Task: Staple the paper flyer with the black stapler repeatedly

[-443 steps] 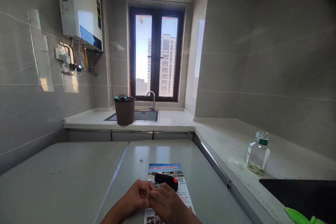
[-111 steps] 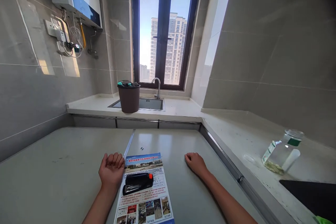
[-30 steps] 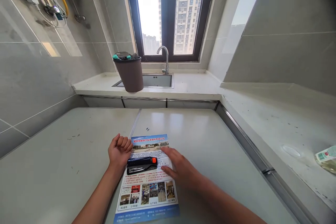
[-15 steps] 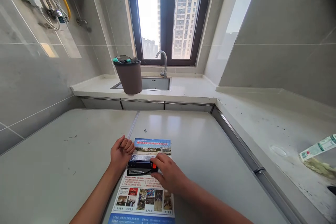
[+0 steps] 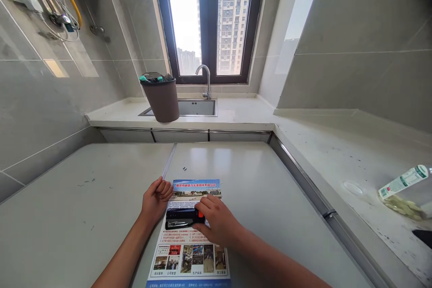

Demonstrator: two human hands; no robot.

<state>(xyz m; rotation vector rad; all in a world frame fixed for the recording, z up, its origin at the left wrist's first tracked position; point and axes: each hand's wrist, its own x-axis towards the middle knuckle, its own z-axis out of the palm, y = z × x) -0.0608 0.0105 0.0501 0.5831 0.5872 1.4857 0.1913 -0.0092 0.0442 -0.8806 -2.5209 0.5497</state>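
A black stapler (image 5: 180, 218) with a red-orange part lies crosswise on a printed leaflet (image 5: 189, 237). My right hand (image 5: 216, 218) is closed around the stapler's right end, thumb below and fingers above. At the leaflet's left edge, my left hand (image 5: 157, 196) is curled into a fist beside the stapler's left end. Its inner fingers are hidden, so I cannot make out what they hold, if anything. The leaflet has a blue top band, red heading, text and several small photos.
A white table (image 5: 111, 216) bears staples (image 5: 184, 169) and scattered small bits. Behind it, a brown bin (image 5: 161, 101) stands by a sink (image 5: 197, 107) with a faucet (image 5: 208, 83). A green-and-white packet (image 5: 403, 182) is on the right counter (image 5: 324, 144).
The view has shifted slightly. The stapler in my right hand is a little tilted compared with before, its left end showing more. My left fist stays at the leaflet's edge.
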